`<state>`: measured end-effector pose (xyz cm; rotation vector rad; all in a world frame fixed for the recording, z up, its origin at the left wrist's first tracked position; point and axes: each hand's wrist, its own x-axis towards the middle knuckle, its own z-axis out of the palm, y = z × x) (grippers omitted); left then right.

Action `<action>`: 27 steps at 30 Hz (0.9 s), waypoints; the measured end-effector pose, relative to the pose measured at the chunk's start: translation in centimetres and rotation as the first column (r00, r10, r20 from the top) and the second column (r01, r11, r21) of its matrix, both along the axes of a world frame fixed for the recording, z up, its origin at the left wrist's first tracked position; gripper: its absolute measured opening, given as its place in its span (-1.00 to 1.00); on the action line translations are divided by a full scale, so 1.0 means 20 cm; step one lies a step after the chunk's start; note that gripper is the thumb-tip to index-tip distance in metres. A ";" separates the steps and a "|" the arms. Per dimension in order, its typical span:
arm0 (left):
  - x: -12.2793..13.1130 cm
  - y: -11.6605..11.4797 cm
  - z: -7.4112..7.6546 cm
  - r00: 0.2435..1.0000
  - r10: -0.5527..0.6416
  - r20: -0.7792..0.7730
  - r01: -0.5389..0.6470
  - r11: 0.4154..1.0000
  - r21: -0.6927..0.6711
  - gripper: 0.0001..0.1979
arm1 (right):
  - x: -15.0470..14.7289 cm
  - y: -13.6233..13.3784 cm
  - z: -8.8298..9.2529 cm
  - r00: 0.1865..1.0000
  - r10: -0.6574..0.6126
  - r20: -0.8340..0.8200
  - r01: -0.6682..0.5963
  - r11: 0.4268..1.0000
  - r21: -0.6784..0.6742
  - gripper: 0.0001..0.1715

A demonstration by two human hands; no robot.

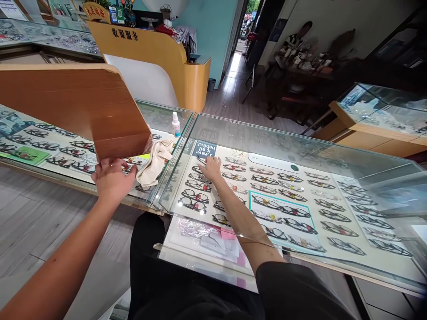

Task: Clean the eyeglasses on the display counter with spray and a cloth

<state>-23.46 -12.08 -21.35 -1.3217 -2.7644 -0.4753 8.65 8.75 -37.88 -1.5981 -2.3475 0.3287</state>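
Observation:
My right hand (211, 169) reaches inside the glass display case (230, 122), at the upper left of its rows of eyeglasses. Its fingers are closed on the edge of a dark pair of eyeglasses (200, 159), partly covered by the hand. My left hand (113, 180) is over the counter at left, thumb stretched away from the fingers. Its fingertips meet the lower edge of a large brown board (66, 95) that stands tilted there; whether they press on it or on the glass, I cannot tell. Beside it lies a crumpled beige cloth (155, 162).
A small white spray bottle (176, 124) stands on the left glass counter. Below the case, an open drawer (173, 246) holds clear plastic bags and pink paper. Beyond are a yellow cashier desk (150, 46), another showcase (376, 126) and a seated person (295, 40).

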 end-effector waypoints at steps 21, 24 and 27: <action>-0.02 0.00 -0.04 1.000 -0.025 0.012 0.024 0.997 0.076 -0.74 | -0.02 -0.03 0.04 0.996 0.090 0.000 -0.090 0.996 -0.013 -0.55; 0.00 0.00 -0.03 1.000 -0.015 0.008 0.014 0.997 0.071 -0.75 | -0.10 -0.11 0.12 0.994 0.106 -0.035 -0.103 0.993 0.065 -0.57; 0.01 0.00 -0.01 1.000 -0.011 0.012 0.011 0.999 0.048 -0.74 | -0.24 -0.25 0.17 0.984 0.170 -0.057 -0.165 0.983 0.086 -0.61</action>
